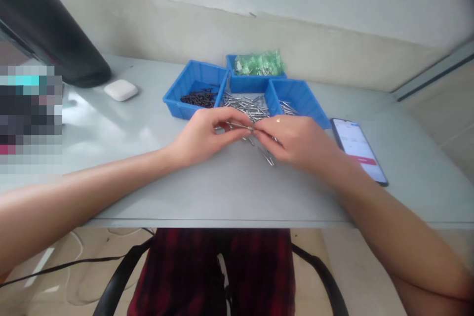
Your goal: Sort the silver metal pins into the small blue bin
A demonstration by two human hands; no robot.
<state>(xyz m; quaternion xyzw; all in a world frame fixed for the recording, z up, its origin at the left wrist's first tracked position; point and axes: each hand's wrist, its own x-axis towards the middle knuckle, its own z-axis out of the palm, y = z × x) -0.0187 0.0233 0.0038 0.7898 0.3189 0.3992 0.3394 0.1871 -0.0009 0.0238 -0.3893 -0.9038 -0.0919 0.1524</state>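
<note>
My left hand (pixel 207 133) and my right hand (pixel 296 138) meet fingertip to fingertip over the table. Between them they pinch a thin silver metal rod (pixel 240 125), its right end at my right fingertips. Behind the hands lies a pile of silver metal pieces (pixel 246 104), and a few loose ones (pixel 267 158) lie by my right fingers. A blue bin (pixel 177 94) at the left holds dark screw-like pieces (pixel 200 97). Some silver pieces (pixel 288 107) are in the right blue bin (pixel 309 101).
A rear blue bin (pixel 237 83) holds green plastic packets (pixel 261 63). A lit phone (pixel 359 150) lies at the right. A white case (pixel 120 90) and a dark cylinder (pixel 62 24) stand at the left. The table's front edge (pixel 222 222) is near my lap.
</note>
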